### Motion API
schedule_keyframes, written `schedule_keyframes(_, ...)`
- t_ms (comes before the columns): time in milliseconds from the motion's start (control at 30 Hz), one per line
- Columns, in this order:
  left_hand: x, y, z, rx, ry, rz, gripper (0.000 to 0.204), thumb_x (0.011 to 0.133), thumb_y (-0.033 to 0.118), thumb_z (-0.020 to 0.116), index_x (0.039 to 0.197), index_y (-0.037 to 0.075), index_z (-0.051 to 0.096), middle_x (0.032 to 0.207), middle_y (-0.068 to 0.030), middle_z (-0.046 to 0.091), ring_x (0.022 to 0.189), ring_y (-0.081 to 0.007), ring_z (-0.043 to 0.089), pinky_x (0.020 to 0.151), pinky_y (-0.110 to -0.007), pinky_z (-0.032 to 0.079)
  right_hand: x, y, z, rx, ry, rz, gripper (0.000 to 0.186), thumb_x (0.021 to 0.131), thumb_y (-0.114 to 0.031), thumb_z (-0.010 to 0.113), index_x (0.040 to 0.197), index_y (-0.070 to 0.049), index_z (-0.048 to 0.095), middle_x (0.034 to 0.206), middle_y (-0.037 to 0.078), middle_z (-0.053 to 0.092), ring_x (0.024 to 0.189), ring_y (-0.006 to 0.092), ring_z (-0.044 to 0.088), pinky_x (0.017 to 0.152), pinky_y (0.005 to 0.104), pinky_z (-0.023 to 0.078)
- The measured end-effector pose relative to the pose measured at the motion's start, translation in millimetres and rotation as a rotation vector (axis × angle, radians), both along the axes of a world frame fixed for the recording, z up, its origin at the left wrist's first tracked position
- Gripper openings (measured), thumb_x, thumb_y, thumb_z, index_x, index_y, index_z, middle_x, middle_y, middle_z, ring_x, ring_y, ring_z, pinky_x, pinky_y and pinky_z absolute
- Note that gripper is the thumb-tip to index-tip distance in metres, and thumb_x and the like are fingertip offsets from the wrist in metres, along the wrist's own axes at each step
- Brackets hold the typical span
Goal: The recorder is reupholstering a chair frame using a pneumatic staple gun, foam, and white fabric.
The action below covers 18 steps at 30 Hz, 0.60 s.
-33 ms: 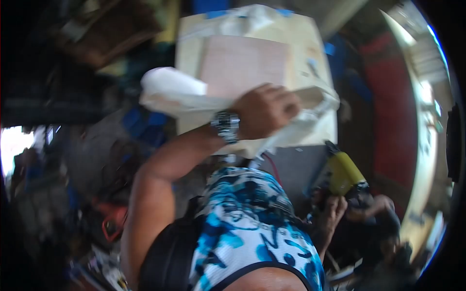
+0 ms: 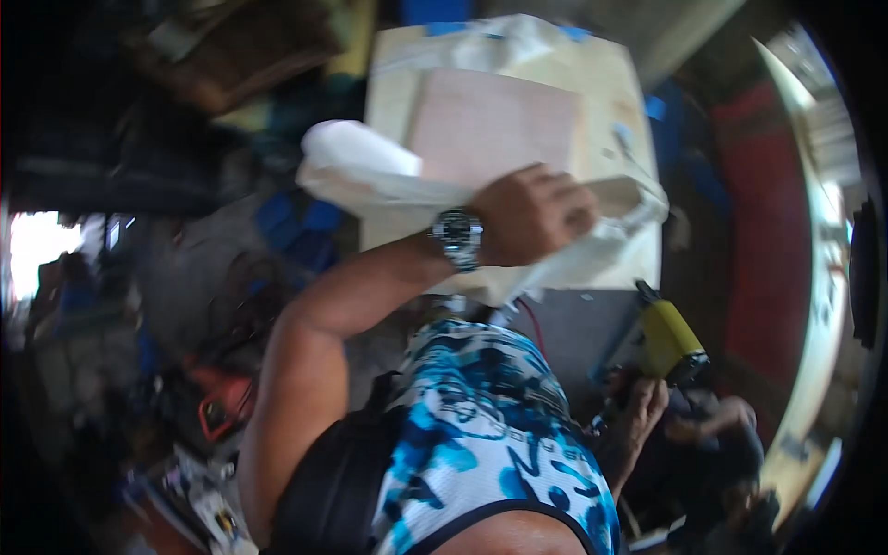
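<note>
My left hand (image 2: 532, 222) lies palm-down across the near half of the counter (image 2: 606, 83), over a crumpled off-white sheet (image 2: 634, 217); my read is that it's bearing down so the loose stuff doesn't lift. Fingers bent and close together; can't tell if they pinch the sheet or just rest on it. Left forearm (image 2: 370, 282) comes in low from the left, elbow bent, wrist with the metal watch (image 2: 457, 239) ahead of my torso, so the reach runs diagonally to the right. Pinkish flat panel (image 2: 495, 120) lies on the counter just beyond the hand, probably set mid-surface for clearance all round. Bright white curled piece (image 2: 361, 153) sits at the left edge, beside the panel's near corner. Right hand (image 2: 649, 400) is low on the right, off the counter, fingers looking clamped on the handle of a yellow power tool (image 2: 668, 328), blurred; the dark end points toward the counter's near right corner. Looks parked clear of the sheet, maybe to free up the surface.
</note>
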<state>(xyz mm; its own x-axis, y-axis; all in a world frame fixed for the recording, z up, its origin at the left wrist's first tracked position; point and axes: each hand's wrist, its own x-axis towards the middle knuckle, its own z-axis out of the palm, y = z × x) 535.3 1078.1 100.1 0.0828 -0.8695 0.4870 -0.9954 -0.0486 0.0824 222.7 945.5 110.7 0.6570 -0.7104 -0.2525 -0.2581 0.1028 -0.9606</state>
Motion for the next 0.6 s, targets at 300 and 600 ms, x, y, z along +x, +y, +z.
schedule_keyframes(300,44.1,174.7,14.5,-0.019,-0.124,0.460,0.071,0.058,0.028,0.090,0.116,0.012,0.053,0.119,-0.0080,0.059,0.105,-0.0268,0.057,0.090,-0.041,0.045,-11.3,-24.2,-53.9,-0.019,0.128,0.066,0.043,0.099,-0.044,0.050,0.080,-0.006,0.052,0.060,0.001,0.050,0.053,0.0096,0.046,0.051,0.0249,0.034)
schedule_keyframes(600,72.7,238.8,-109.4,-0.518,0.425,0.705,0.067,0.067,0.035,0.087,0.113,0.002,0.051,0.105,-0.0153,0.060,0.091,-0.0291,0.061,0.081,-0.038,0.050,12.9,61.3,-62.2,-0.070,0.115,-0.031,0.037,0.100,-0.041,0.050,0.090,-0.005,0.053,0.063,0.001,0.050,0.054,0.0091,0.047,0.050,0.0250,0.036)
